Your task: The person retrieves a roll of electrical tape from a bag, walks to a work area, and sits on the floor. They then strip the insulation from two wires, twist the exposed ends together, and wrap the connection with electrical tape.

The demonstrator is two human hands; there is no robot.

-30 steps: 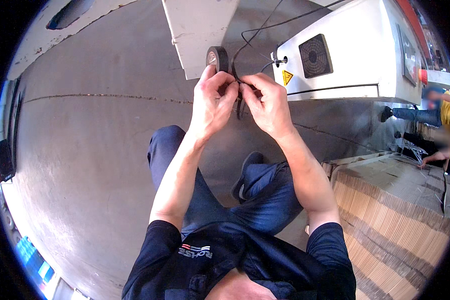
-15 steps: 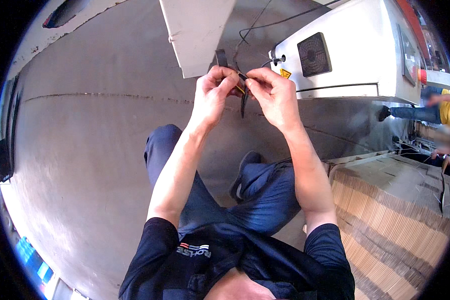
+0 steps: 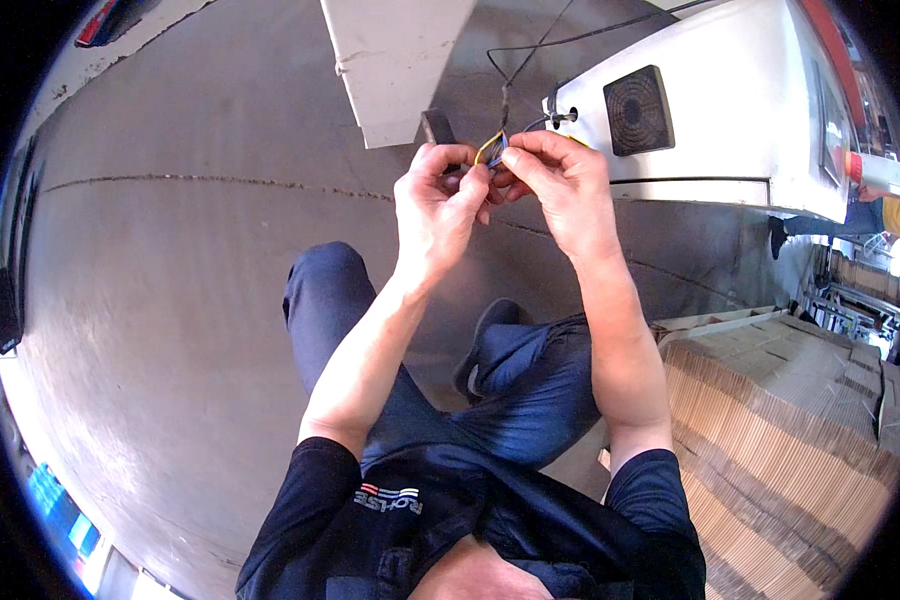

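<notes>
My left hand (image 3: 436,205) and my right hand (image 3: 570,190) meet in front of me, thumbs and fingers pinched around thin electrical wires. Between the fingertips a yellow wire (image 3: 485,147) bows outward, with blue strands beside it. They fan out from the end of a black cable (image 3: 506,98) that runs up and away from my hands. Fingers cover the wire ends. A dark, flat block-like piece (image 3: 436,127) shows just beyond my left fingers; I cannot tell whether that hand holds it.
Right of my hands stands a white machine cabinet (image 3: 705,110) with a black fan grille (image 3: 638,110). A pale metal beam (image 3: 395,70) comes down ahead. Stacked cardboard sheets (image 3: 770,430) fill the lower right. Another person's leg (image 3: 820,230) shows at far right.
The yellow and blue wires now show looped above my fingertips. The dark strip that hung below my hands is out of sight. My right hand has shifted slightly right.
</notes>
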